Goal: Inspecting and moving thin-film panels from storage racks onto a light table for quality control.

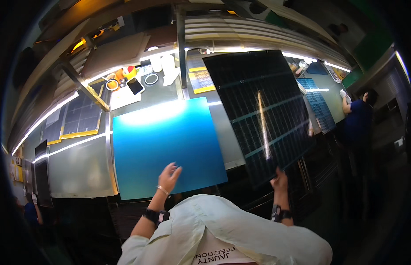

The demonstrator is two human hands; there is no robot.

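A large dark panel with a printed grid (276, 106) stands tilted at the right. My right hand (279, 180) is closed on its lower edge, and a streak of light reflects down its surface. To the left, a bright blue sheet (170, 145) lies on the bench, with strong glare along its far part. My left hand (170, 176) is over the sheet's near part, fingers apart and nothing in them; whether it touches the sheet I cannot tell.
A phone (135, 85), tape rolls (112, 84) and papers lie at the back under a strip light. Yellow-edged dark panels (81, 117) are at the left. One co-worker (360, 115) works at the far right, another (32, 210) at the far left. A metal post (182, 53) rises behind the sheet.
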